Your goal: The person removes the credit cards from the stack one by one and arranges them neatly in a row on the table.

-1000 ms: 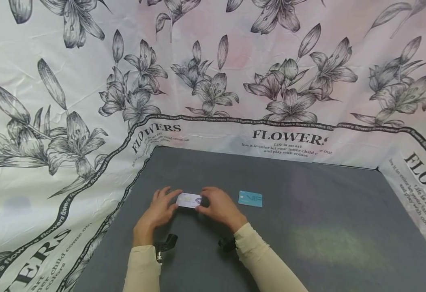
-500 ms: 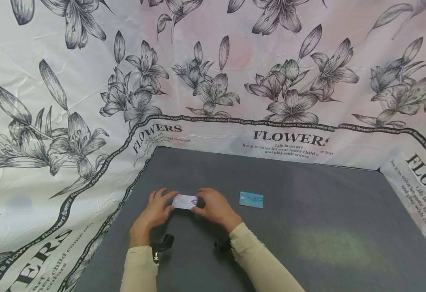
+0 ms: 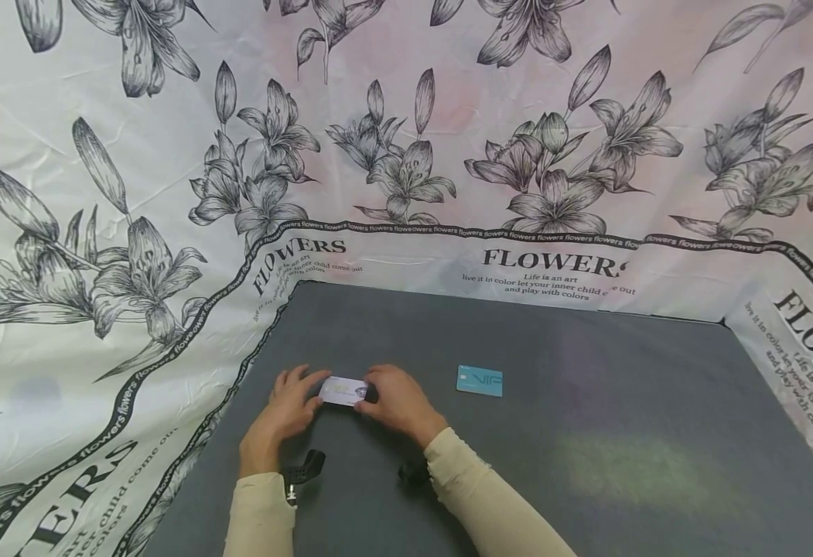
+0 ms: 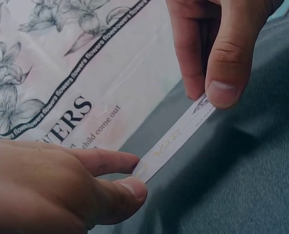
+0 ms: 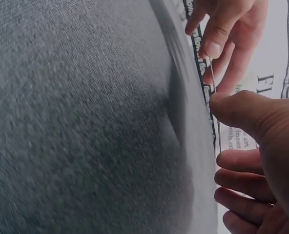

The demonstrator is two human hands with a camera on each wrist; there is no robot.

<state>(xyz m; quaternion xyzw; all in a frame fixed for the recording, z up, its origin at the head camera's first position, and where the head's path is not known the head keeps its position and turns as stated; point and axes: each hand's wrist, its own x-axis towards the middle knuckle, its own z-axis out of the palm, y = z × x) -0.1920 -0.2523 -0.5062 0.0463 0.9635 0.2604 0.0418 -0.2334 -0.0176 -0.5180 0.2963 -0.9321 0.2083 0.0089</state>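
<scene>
A white card (image 3: pixel 343 391) with gold lettering and a dark print at its right end is held between both hands in the head view. My left hand (image 3: pixel 289 410) pinches its left end between thumb and index finger. At the opposite end, my right hand (image 3: pixel 401 401) grips it with thumb and fingers. In the left wrist view the card (image 4: pixel 176 139) slants above a shadow on the cloth, its ends partly covered by fingertips. The right wrist view shows the card (image 5: pixel 214 87) nearly edge-on. A light-blue VIP card (image 3: pixel 479 381) lies flat to the right of the hands.
Dark grey cloth (image 3: pixel 622 402) covers the table. White floral sheeting (image 3: pixel 406 259) rises behind it and along both sides. A black wrist device (image 3: pixel 306 467) sits by the left cuff, and another (image 3: pixel 413 470) by the right.
Both hands have shifted left and slightly nearer the person, carrying the white card between them. The blue card stays in place on the cloth.
</scene>
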